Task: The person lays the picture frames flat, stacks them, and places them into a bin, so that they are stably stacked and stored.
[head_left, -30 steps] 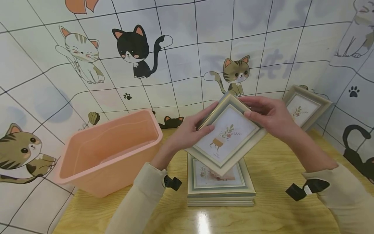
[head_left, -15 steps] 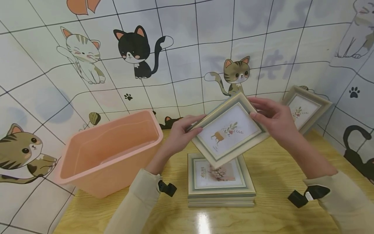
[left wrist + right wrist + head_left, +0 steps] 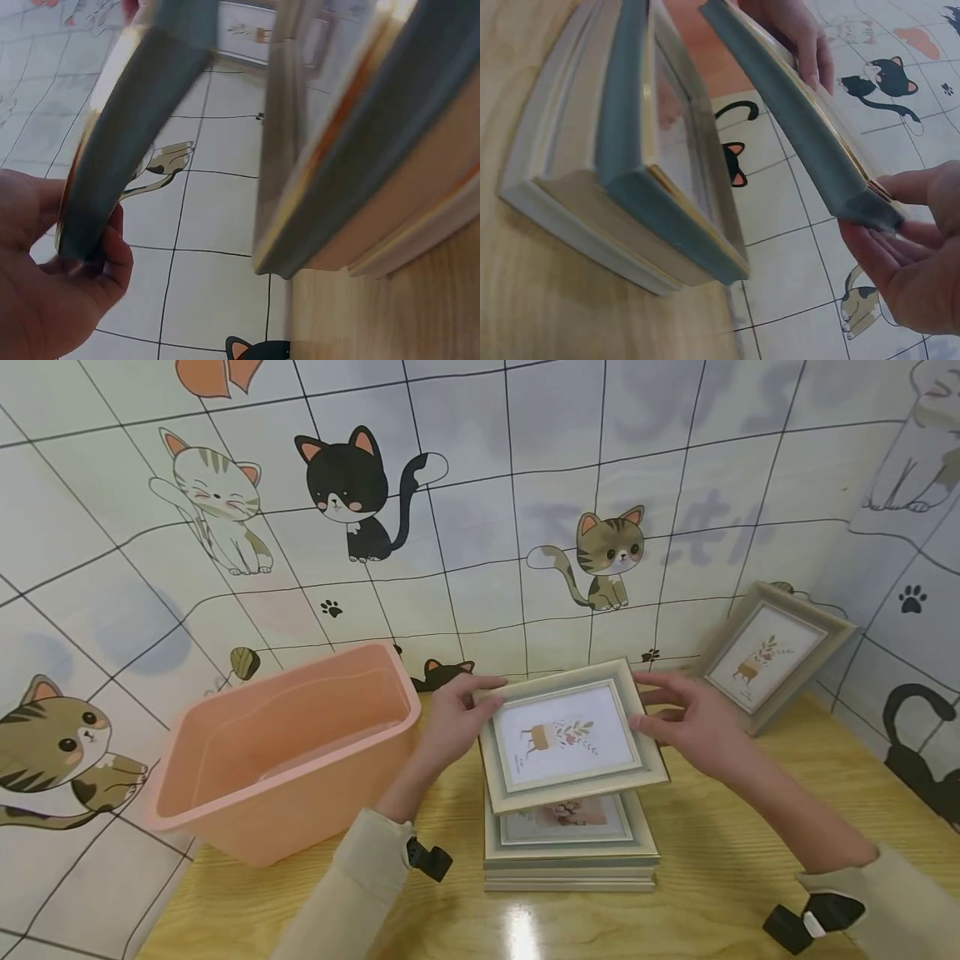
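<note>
A cream and grey-green picture frame with a plant print is held between both hands above a stack of picture frames. My left hand pinches its left edge, thumb on the front face. The right hand grips the opposite edge, thumb on top and fingers beneath. In the right wrist view the held frame is tilted and apart from the stack. The left wrist view shows my left hand around one corner of it. The stack's top frame, with a pink photo, is partly covered.
A pink plastic bin stands on the wooden table at the left. Another picture frame leans against the wall at the back right. The wall covering has a grid and cartoon cats.
The held picture frame has turned from a steep diagonal to nearly level and come down closer over the stack. Both hands have moved with it, still holding its edges.
</note>
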### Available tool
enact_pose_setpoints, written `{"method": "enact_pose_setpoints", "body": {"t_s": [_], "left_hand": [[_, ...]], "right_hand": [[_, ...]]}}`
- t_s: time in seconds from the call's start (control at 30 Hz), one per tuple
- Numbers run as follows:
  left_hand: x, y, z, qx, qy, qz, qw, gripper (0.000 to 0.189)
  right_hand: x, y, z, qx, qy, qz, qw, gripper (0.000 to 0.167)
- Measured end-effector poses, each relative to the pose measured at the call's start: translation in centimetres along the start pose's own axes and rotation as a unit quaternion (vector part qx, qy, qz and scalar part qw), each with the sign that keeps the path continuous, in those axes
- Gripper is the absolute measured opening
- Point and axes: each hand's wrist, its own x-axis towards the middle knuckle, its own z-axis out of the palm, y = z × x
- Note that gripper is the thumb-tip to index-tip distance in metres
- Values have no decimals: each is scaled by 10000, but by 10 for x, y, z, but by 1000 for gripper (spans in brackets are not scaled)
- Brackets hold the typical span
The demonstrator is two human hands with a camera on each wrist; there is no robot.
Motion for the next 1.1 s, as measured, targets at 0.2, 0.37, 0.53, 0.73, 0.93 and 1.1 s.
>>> {"method": "enact_pose_setpoints", "body": {"t_s": [0.2,0.37,0.53,0.73,0.93,1.1], "left_hand": [[-15,-3,7,449,-168,-278,9985,23],[-24,-14,12,261,-444,-555,9971,21],[-28,-23,16,169,-582,-739,9954,21],[-31,-29,20,141,-674,-898,9936,21],[-33,-34,26,352,-654,-803,9940,22],[-35,-34,29,429,-701,-783,9935,23]], "right_hand": [[-15,12,15,424,-646,524,9956,75],[-23,18,23,595,-895,1020,9890,81],[-28,22,29,504,-913,1221,9870,82],[-31,27,32,183,-883,1121,9896,78],[-33,31,31,-327,-828,901,9919,73],[-34,35,33,-270,-740,860,9932,69]]}}
